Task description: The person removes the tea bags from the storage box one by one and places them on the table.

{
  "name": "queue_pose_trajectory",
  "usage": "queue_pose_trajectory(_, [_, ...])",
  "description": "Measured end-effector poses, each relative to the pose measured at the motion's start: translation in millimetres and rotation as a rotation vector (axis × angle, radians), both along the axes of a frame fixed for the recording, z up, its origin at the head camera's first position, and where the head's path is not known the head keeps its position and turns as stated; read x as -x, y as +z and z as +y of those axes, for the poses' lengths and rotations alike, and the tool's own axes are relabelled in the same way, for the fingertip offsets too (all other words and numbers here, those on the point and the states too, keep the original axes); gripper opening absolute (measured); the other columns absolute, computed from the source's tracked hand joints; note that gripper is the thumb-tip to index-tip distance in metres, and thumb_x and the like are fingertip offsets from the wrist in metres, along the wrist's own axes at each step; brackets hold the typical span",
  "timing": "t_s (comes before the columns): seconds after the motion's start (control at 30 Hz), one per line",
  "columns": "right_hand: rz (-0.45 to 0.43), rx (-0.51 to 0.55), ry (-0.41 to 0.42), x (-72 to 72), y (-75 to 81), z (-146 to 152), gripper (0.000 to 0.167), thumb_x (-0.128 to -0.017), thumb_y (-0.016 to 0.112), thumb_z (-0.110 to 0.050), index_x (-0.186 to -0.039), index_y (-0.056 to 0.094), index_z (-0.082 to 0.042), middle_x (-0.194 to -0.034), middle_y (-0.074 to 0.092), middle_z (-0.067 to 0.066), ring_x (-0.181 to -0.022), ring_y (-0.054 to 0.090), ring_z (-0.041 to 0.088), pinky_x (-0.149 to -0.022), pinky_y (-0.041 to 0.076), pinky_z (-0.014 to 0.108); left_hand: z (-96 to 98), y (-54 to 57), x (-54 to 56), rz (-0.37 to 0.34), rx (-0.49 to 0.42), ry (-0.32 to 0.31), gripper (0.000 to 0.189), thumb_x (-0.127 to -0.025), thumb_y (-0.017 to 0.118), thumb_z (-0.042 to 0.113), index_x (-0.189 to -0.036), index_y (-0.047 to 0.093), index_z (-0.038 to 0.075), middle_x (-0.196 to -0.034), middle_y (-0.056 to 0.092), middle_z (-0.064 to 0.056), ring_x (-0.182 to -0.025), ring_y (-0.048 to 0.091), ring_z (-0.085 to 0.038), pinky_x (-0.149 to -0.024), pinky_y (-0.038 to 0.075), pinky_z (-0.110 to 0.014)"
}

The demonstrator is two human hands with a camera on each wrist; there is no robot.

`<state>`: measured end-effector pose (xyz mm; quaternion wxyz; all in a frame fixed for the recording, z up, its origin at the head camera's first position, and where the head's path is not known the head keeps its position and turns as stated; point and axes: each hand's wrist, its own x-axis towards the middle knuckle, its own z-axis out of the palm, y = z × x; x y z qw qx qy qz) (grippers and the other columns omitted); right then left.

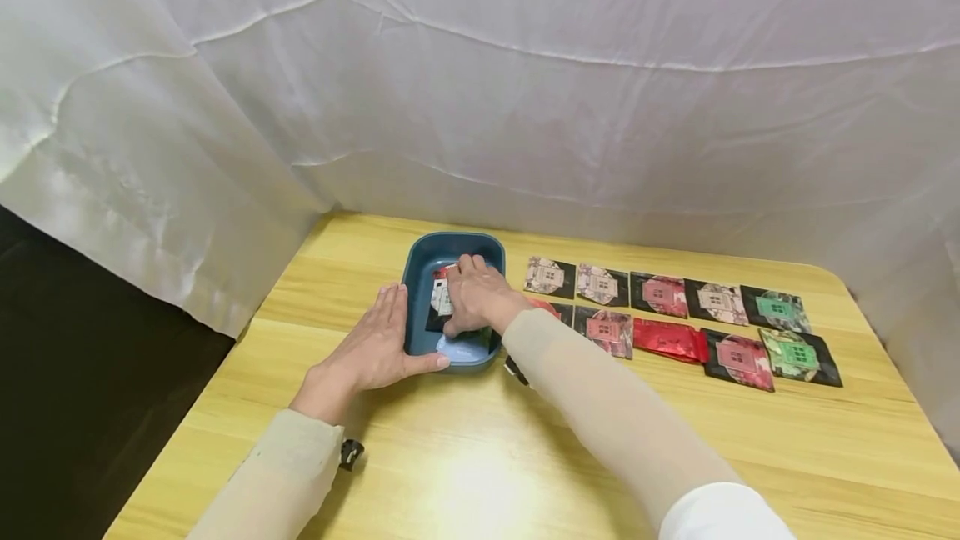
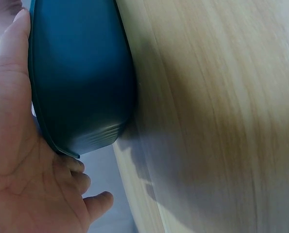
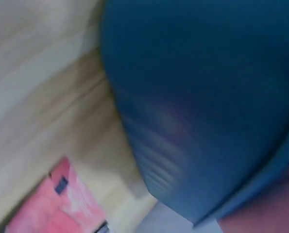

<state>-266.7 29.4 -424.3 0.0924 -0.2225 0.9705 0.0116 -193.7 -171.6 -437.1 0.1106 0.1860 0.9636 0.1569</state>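
A blue plastic bin (image 1: 417, 273) stands on the table with small packets inside. My left hand (image 1: 375, 344) rests against its left side, fingers straight along the rim and thumb across the near edge. In the left wrist view the palm of that hand (image 2: 32, 160) lies along the bin's wall (image 2: 81, 73). My right hand (image 1: 480, 298) reaches down into the bin with bent fingers, over a black packet with a white label (image 1: 441, 298). Its fingertips are partly hidden, so whether they pinch the packet is unclear. A pale blue packet (image 1: 463, 348) lies at the bin's near end.
Two rows of flat packets lie right of the bin, among them a shiny red one (image 1: 670, 340) and a green and black one (image 1: 798, 357). My right forearm partly covers the near row. A white curtain (image 1: 600, 123) hangs behind the wooden table (image 1: 480, 457).
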Motion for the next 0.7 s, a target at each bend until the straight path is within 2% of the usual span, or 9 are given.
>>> queue_pose_trajectory(0.17, [0.116,-0.042,0.051,-5.4,10.7,6,0.088,-0.081,0.078,-0.067,-0.140,0.052,-0.007,-0.129,0.050,0.009,-0.115,0.046,0.026,-0.105,0.048,0.042,0.2,-0.9,-0.2,-0.001,-0.001,0.003,0.141,-0.083,0.057,0.090,-0.165,-0.003,-0.007,-0.175,-0.002,-0.027,-0.164,-0.003,-0.040,-0.133,0.013,-0.055])
queue_pose_trajectory(0.33, [0.195,-0.065,0.100,-14.1,24.2,14,0.088,-0.081,0.076,-0.070,-0.136,0.052,-0.006,-0.129,0.051,0.010,-0.116,0.046,0.027,-0.107,0.046,0.042,-0.5,-1.6,-0.2,0.003,-0.005,0.005,0.138,-0.085,0.060,0.086,-0.165,-0.003,-0.007,-0.175,-0.003,-0.027,-0.164,-0.002,-0.040,-0.132,0.013,-0.056])
queue_pose_trajectory(0.53, [0.241,0.009,0.126,-26.0,38.3,36,0.096,-0.078,0.080,-0.069,-0.140,0.051,-0.002,-0.132,0.052,0.013,-0.121,0.048,0.029,-0.115,0.043,0.044,-0.3,-2.6,-0.1,0.012,-0.009,0.004,0.137,-0.086,0.063,0.084,-0.165,-0.002,-0.008,-0.175,-0.004,-0.026,-0.164,-0.001,-0.041,-0.132,0.015,-0.056])
queue_pose_trajectory(0.7, [0.259,0.105,0.094,-37.7,44.7,69,0.096,-0.074,0.084,-0.063,-0.139,0.052,0.000,-0.132,0.052,0.013,-0.118,0.048,0.028,-0.108,0.049,0.042,-0.1,-2.1,0.6,0.027,-0.012,0.006,0.141,-0.083,0.061,0.088,-0.165,-0.001,-0.008,-0.175,-0.002,-0.027,-0.164,0.000,-0.041,-0.132,0.015,-0.055])
